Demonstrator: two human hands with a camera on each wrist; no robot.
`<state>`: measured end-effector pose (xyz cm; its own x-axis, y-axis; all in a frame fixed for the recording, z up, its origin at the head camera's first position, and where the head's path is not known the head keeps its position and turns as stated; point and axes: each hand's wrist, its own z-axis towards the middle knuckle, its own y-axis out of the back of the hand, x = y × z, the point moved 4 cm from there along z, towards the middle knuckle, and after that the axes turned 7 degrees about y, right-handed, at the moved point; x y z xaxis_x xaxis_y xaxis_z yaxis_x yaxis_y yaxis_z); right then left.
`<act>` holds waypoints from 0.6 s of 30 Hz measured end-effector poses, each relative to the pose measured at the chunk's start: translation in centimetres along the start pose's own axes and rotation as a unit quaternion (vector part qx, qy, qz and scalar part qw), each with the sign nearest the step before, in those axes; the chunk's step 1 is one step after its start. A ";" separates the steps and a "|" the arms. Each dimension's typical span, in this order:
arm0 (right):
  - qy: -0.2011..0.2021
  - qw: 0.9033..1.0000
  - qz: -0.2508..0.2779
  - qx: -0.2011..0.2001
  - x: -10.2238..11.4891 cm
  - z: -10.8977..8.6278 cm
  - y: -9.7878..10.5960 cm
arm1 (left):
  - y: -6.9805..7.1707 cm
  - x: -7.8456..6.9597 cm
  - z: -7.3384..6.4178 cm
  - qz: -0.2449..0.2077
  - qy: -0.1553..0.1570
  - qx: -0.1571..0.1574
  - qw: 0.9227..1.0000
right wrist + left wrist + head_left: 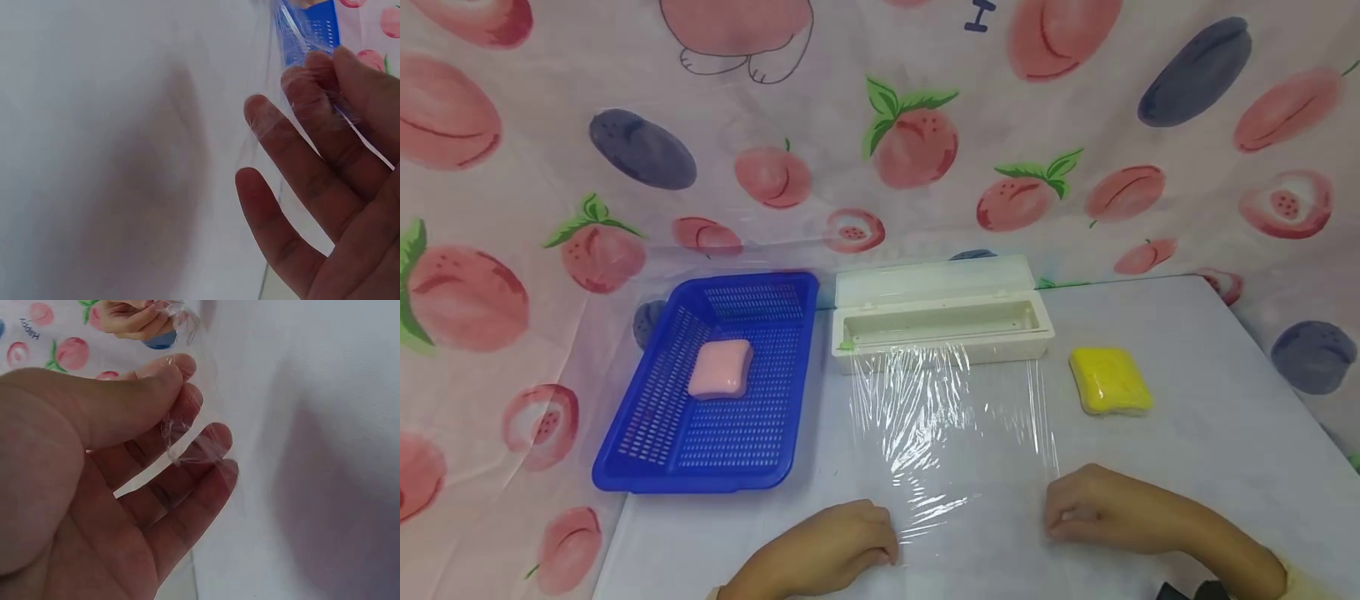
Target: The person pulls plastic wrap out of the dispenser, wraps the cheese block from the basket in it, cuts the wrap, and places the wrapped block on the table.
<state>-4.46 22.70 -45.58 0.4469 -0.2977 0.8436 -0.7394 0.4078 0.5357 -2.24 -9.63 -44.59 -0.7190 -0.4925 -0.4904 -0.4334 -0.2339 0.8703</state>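
A sheet of clear plastic wrap [925, 433] stretches from a white wrap dispenser box [940, 337], its lid raised, toward the near side of the table. My left hand [838, 546] pinches one near corner of the film between thumb and forefinger, as the left wrist view shows close up [144, 444]. At the opposite corner, my right hand [1112, 508] pinches the film with thumb and index finger, the other fingers spread in the right wrist view [325, 144]. To the right of the dispenser lies a yellow wrapped soap bar [1108, 381].
A blue plastic basket [700, 482] stands at the left with a pink soap bar [720, 369] inside. Behind the white table [1217, 400] hangs a peach-printed cloth [820, 108].
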 end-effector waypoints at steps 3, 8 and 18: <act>-0.030 1.000 -0.002 0.007 -0.8 0.2 -0.6 | -0.6 0.4 0.3 0.007 0.019 0.009 1.000; -0.040 0.999 -0.011 0.011 -1.3 0.4 -1.0 | -1.2 0.9 0.5 0.007 0.048 0.023 0.999; -0.098 0.995 -0.017 0.008 -2.0 0.2 -1.4 | -2.4 1.8 0.5 0.026 0.106 0.007 0.994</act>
<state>-4.43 22.54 -47.98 0.3665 -0.4742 0.8005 -0.7340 0.3814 0.5620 -2.80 -9.52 -47.55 -0.6106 -0.6692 -0.4235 -0.4077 -0.1929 0.8925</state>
